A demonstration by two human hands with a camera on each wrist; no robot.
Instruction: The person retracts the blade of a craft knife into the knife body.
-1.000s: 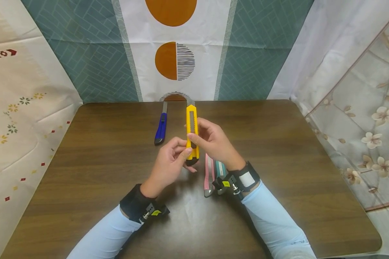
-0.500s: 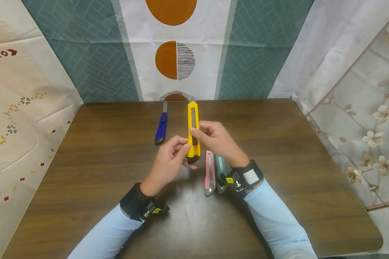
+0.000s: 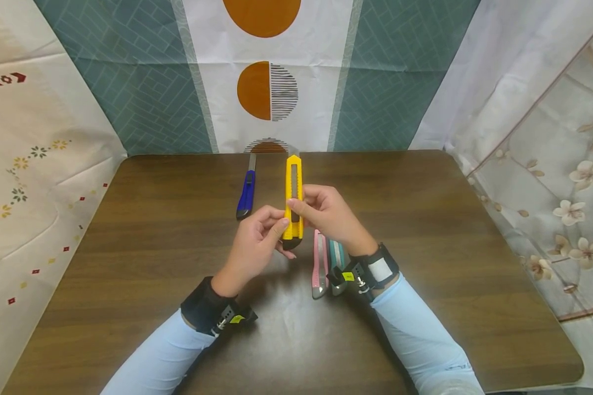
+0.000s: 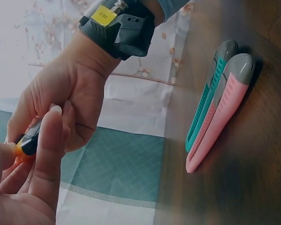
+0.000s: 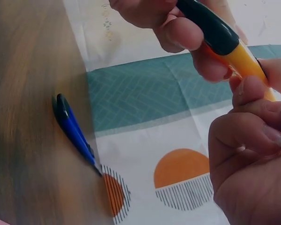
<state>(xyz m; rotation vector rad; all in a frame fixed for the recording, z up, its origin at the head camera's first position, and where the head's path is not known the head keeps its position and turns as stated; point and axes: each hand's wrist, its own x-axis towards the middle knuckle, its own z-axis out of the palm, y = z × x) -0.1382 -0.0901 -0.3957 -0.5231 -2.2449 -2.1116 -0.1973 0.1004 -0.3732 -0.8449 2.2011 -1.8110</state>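
Note:
Both hands hold a yellow snap-off utility knife [image 3: 294, 178] upright above the table, its black end toward the person. The left hand [image 3: 253, 244] pinches its lower part between thumb and fingers. Higher up, the right hand [image 3: 332, 215] grips the body, with the thumb across the grey slider track. A faint bit of blade shows past the tip. In the right wrist view, the knife's black end cap [image 5: 220, 33] sits among the left fingers. Below the right forearm lie a pink utility knife [image 3: 319, 266] and a teal one [image 3: 337, 253], partly hidden by the wrist strap.
A blue utility knife [image 3: 246, 192] with its blade out lies near the back edge of the brown wooden table [image 3: 128, 263]. Patterned cloth [image 3: 390, 82] hangs behind the table and along both sides. Each wrist wears a black camera strap [image 3: 205, 307].
The yellow utility knife and both hands have shifted slightly up. Less blade shows past its tip than one second ago. The knives on the table have not moved.

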